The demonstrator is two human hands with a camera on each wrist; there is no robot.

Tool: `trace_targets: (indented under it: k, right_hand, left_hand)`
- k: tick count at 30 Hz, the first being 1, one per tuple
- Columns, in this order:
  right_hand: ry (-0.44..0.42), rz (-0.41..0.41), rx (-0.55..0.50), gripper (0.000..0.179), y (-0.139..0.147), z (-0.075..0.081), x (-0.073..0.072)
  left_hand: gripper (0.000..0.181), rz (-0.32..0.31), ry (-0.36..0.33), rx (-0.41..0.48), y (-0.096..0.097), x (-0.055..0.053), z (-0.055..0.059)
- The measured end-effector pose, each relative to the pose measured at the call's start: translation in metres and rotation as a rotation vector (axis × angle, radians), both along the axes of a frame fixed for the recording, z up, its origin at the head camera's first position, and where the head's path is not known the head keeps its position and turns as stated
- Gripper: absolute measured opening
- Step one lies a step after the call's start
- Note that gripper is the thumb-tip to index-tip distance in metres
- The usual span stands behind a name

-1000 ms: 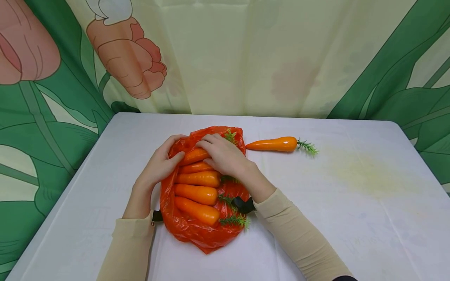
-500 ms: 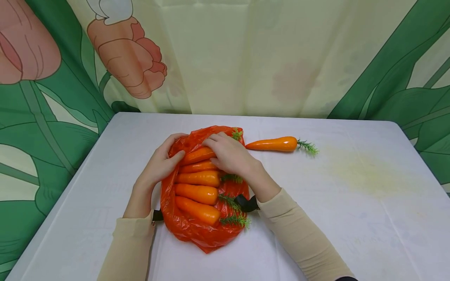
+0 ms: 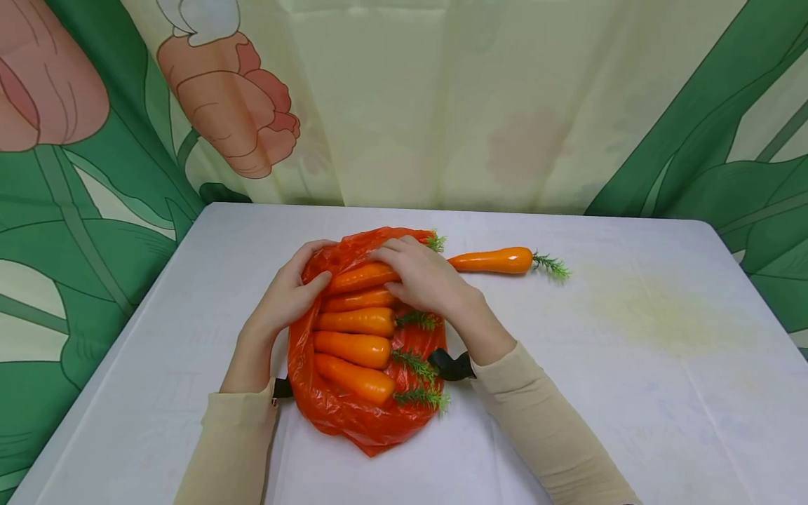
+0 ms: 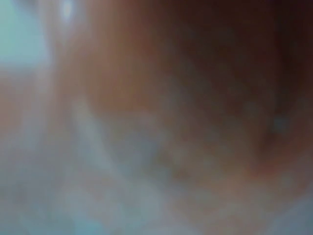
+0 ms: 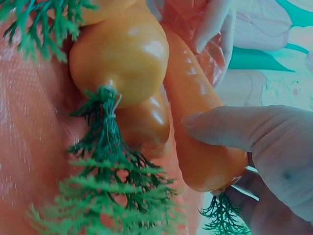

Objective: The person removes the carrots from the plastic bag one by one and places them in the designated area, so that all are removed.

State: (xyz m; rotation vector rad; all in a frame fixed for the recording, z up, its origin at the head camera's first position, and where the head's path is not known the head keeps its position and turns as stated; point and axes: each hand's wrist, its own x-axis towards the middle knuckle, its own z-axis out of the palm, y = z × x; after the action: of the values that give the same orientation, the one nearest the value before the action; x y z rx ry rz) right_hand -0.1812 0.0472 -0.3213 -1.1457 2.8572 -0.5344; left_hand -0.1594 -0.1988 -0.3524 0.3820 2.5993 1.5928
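Observation:
A red plastic bag point(image 3: 366, 428) lies spread on the table with several orange carrots in a row on it, their green tops pointing right. My left hand point(image 3: 287, 294) grips the bag's left rim, thumb on the inner side. At the far end of the row, my right hand point(image 3: 429, 277) holds the topmost carrot point(image 3: 360, 278) by its thick end. In the right wrist view the thumb presses on this carrot point(image 5: 208, 166), fingers behind it. Another carrot point(image 5: 120, 58) with a leafy top lies beside it. Only blur shows in the left wrist view.
One loose carrot point(image 3: 495, 261) lies on the white table point(image 3: 600, 393) right of the bag, its tip behind my right hand. A patterned curtain point(image 3: 454, 105) hangs behind the table's far edge.
My right hand has moved right with the topmost carrot, whose green top now pokes past the bag's far right edge. The left hand stays at the bag's rim.

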Motion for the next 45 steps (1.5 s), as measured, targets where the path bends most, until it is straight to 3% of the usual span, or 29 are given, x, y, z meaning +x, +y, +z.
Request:
trace_targets:
  k: [33, 45]
  right_hand:
    - [-0.054, -0.094, -0.111, 0.039, 0.064, -0.001, 0.006]
    - [-0.033, -0.136, -0.156, 0.039, 0.088, -0.004, 0.012]
  left_hand:
    - [0.044, 0.006, -0.011, -0.005, -0.001, 0.0, -0.001]
    - [0.044, 0.0, -0.004, 0.009, -0.001, 0.0, 0.0]
